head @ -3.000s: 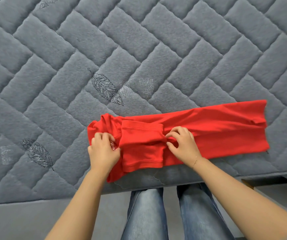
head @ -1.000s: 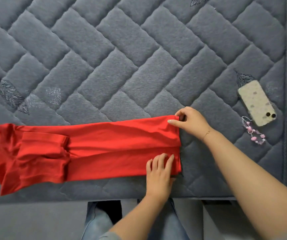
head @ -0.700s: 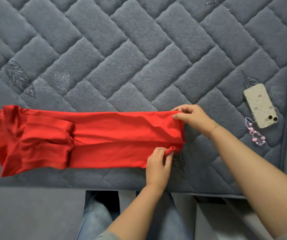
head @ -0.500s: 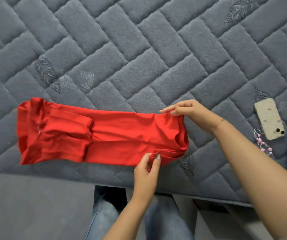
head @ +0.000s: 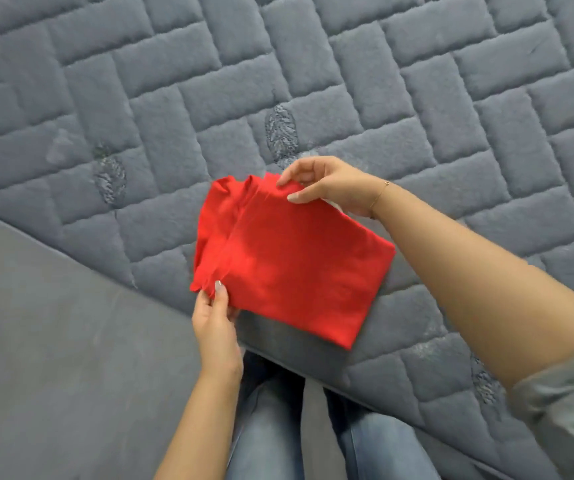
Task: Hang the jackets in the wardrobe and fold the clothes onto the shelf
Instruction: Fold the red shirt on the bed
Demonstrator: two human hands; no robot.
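Note:
A red garment [head: 292, 265] lies folded in half on the grey quilted mattress [head: 347, 81], near its front edge. My left hand [head: 214, 323] pinches the near left corner of the top layer between thumb and fingers. My right hand [head: 327, 183] pinches the far corner of the same layer, thumb on top. The layer beneath pokes out a little at the left side. No wardrobe, shelf or jacket is in view.
The mattress edge [head: 71, 251] runs diagonally from the left down to the lower right. Grey floor [head: 53, 358] lies below it. My legs in blue jeans [head: 271, 434] stand against the edge.
Both hands carried the garment's right end over to the left, folding the long strip in half. The view swung left, so the phone and its charm left the frame.

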